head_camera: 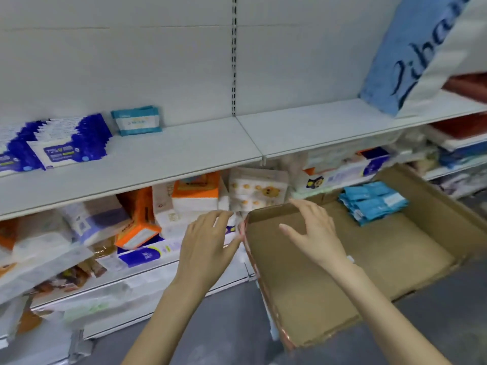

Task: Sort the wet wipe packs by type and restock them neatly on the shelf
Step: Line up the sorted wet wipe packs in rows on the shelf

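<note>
Wipe packs (373,202) in box (390,259); left hand (208,241), right hand (313,233) empty.

The white shelf (200,151) carries rows of blue-and-white wipe packs (66,143) at its left end, one teal pack (137,120) standing just right of them against the back panel (158,61), and a large blue bag (411,56) far right. The lower shelf (158,272) beneath is crowded with orange and white tissue packs (137,219).
</note>
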